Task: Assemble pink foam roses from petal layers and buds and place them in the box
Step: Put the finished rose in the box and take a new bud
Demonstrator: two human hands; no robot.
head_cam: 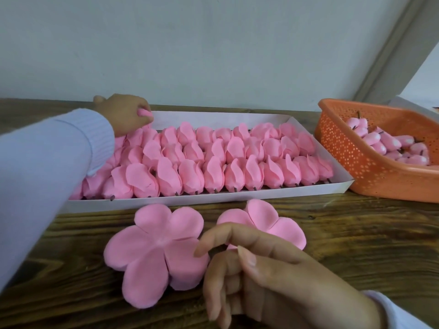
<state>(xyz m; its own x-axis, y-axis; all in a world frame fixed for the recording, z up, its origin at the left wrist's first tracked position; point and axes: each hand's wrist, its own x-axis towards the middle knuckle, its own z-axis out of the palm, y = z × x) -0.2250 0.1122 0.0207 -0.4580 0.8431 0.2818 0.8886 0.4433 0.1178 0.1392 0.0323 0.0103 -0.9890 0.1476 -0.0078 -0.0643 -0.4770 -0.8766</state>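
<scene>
A flat white box [342, 176] across the table holds several rows of finished pink foam roses [213, 160]. My left hand [121, 113] reaches to the box's far left corner, its fingers curled round a pink rose [144, 113] there. Two stacks of five-petal pink layers lie in front of the box: a larger stack [154, 250] and a smaller stack [273, 222] to its right. My right hand [256, 279] hovers near the table's front, over the smaller stack's near edge, fingers loosely curled and holding nothing I can see.
An orange perforated plastic basket [351, 162] at the right holds several pink buds [389, 143] with dark stems. The table [356, 245] is dark wood grain. A pale wall rises right behind the box.
</scene>
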